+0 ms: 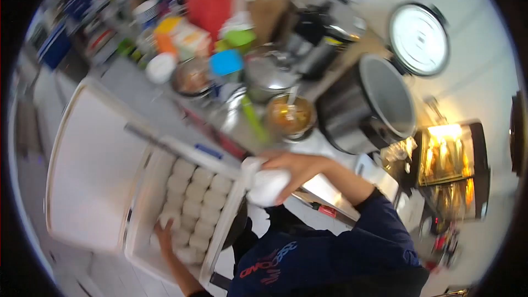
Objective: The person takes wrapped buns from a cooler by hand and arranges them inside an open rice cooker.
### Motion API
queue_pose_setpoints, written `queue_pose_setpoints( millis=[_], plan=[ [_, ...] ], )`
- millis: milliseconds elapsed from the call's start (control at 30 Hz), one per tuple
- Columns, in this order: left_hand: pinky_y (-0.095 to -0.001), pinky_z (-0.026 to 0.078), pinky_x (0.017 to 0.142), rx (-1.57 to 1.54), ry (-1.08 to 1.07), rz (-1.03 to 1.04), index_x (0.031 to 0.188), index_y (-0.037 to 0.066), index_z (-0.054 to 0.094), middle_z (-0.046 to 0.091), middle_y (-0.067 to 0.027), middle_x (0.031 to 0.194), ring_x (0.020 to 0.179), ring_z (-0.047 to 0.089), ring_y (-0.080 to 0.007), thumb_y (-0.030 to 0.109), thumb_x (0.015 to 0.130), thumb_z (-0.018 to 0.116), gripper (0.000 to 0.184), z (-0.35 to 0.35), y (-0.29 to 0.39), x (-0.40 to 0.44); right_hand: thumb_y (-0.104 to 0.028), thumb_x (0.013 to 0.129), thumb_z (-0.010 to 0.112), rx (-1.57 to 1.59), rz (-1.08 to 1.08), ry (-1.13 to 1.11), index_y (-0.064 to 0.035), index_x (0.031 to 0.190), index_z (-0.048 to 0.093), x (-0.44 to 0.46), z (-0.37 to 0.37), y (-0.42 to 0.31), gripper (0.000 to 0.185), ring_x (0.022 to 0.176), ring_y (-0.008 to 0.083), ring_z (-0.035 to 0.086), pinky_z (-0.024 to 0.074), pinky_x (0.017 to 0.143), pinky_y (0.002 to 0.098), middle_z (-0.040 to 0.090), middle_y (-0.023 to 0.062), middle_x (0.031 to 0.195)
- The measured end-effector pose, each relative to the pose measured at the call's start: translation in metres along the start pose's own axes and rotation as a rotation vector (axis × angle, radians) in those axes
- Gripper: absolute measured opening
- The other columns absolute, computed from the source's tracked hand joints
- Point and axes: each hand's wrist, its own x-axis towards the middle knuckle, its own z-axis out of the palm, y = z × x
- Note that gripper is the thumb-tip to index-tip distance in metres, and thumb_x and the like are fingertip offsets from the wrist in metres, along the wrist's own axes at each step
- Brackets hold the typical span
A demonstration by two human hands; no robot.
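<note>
Inside the open white cooler box (204, 278), several round white bundles (192, 209) lie in rows. My left hand (164, 232) reaches into the box at its left side, its fingers on one of the white bundles. Outside the box, above its right edge, my right hand (294, 171) is closed round a white wrapped bundle (268, 187). What the wrapping holds is hidden.
The box's lid (91, 170) stands open at left. A counter holds a large steel pot (346, 110), a bowl of orange food (290, 115), a lidded pan (269, 74) and a blue-lidded container (226, 62). At right is a lit glass-fronted cabinet (446, 154).
</note>
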Motion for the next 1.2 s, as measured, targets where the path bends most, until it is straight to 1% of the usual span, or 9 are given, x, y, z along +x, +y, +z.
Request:
queue_pose_setpoints(
  millis=[67, 200, 267, 433, 567, 800, 967, 1100, 1200],
  plan=[
    [-0.0344, 0.038, 0.090, -0.354, 0.001, -0.028, 0.134, 0.000, 0.033, 0.047, -0.0152, 0.123, 0.108, 0.047, -0.0252, 0.037, 0.074, 0.066, 0.077, 0.004, 0.069, -0.057, -0.032, 0.053, 0.084, -0.083, 0.090, 0.160, -0.0026, 0.103, 0.058, -0.084, -0.074, -0.029, 0.064, 0.100, 0.0276, 0.049, 0.0406, 0.085, 0.0349, 0.050, 0.0142, 0.108],
    [-0.0410, 0.033, 0.098, -0.498, -0.144, 0.552, 0.129, 0.003, 0.038, 0.042, -0.0140, 0.129, 0.119, 0.041, -0.0267, 0.026, 0.078, 0.060, 0.060, -0.001, -0.031, -0.021, -0.029, 0.050, 0.084, -0.092, 0.334, 0.629, -0.0051, 0.111, 0.056, -0.243, -0.185, -0.055, 0.071, 0.102, 0.0204, 0.053, 0.0405, 0.090, 0.0319, 0.057, 0.0094, 0.109],
    [-0.0454, 0.015, 0.109, -0.426, -0.024, 0.020, 0.140, 0.004, 0.016, 0.027, -0.0106, 0.142, 0.129, 0.026, -0.0301, 0.042, 0.083, 0.058, 0.080, -0.007, 0.003, -0.032, -0.030, 0.059, 0.080, 0.095, 0.534, 0.880, -0.0044, 0.115, 0.053, -0.288, -0.226, -0.048, 0.067, 0.097, 0.0170, 0.055, 0.0420, 0.088, 0.0301, 0.060, 0.0070, 0.105],
    [-0.0453, 0.019, 0.107, -0.656, 0.102, -0.033, 0.137, 0.004, 0.021, 0.031, -0.0116, 0.139, 0.127, 0.029, -0.0299, 0.039, 0.081, 0.058, 0.076, 0.077, 0.104, -0.065, -0.040, 0.062, 0.076, -0.320, 1.032, 0.103, -0.0007, 0.103, 0.060, -0.346, -0.320, 0.082, 0.059, 0.090, 0.0218, 0.059, 0.0466, 0.079, 0.0333, 0.063, 0.0111, 0.097],
    [-0.0452, 0.022, 0.105, -0.812, 0.126, 0.010, 0.135, 0.003, 0.025, 0.034, -0.0123, 0.136, 0.125, 0.032, -0.0297, 0.037, 0.080, 0.059, 0.072, 0.119, 0.150, -0.083, -0.047, 0.062, 0.075, 0.183, 1.247, -0.636, -0.0075, 0.113, 0.056, -0.355, -0.308, 0.196, 0.068, 0.096, 0.0244, 0.058, 0.0456, 0.083, 0.0353, 0.059, 0.0107, 0.108],
    [-0.0450, 0.028, 0.102, -1.041, 0.161, 0.081, 0.131, 0.002, 0.033, 0.039, -0.0137, 0.132, 0.122, 0.036, -0.0294, 0.033, 0.078, 0.060, 0.067, 0.146, 0.190, -0.110, -0.050, 0.063, 0.074, -0.408, 1.082, -1.001, -0.0122, 0.114, 0.058, -0.357, -0.270, 0.271, 0.066, 0.105, 0.0245, 0.054, 0.0441, 0.087, 0.0377, 0.058, 0.0084, 0.114],
    [-0.0449, 0.033, 0.100, -1.300, -0.004, 0.181, 0.128, 0.001, 0.038, 0.043, -0.0147, 0.129, 0.120, 0.040, -0.0291, 0.030, 0.077, 0.060, 0.063, 0.154, 0.210, -0.128, -0.043, 0.068, 0.071, -1.027, 1.023, -0.589, -0.0083, 0.099, 0.065, -0.340, -0.285, 0.208, 0.046, 0.093, 0.0272, 0.060, 0.0478, 0.078, 0.0402, 0.064, 0.0102, 0.095],
    [-0.0478, 0.038, 0.096, -1.167, -0.604, 0.442, 0.126, 0.000, 0.040, 0.046, -0.0156, 0.126, 0.117, 0.044, -0.0317, 0.035, 0.076, 0.059, 0.064, 0.239, 0.292, -0.158, -0.044, 0.075, 0.064, -0.481, 0.618, 0.158, -0.0027, 0.088, 0.061, -0.301, -0.314, 0.094, 0.043, 0.080, 0.0285, 0.062, 0.0492, 0.071, 0.0375, 0.064, 0.0113, 0.081],
    [-0.0455, 0.038, 0.096, -0.899, -0.860, 0.445, 0.127, -0.002, 0.037, 0.045, -0.0166, 0.125, 0.116, 0.045, -0.0307, 0.035, 0.075, 0.060, 0.068, 0.318, 0.401, -0.192, -0.057, 0.074, 0.061, 0.066, 0.325, 0.195, -0.0050, 0.127, 0.037, -0.277, -0.283, 0.033, 0.078, 0.099, 0.0274, 0.055, 0.0483, 0.078, 0.0369, 0.051, 0.0196, 0.113]
  ],
)
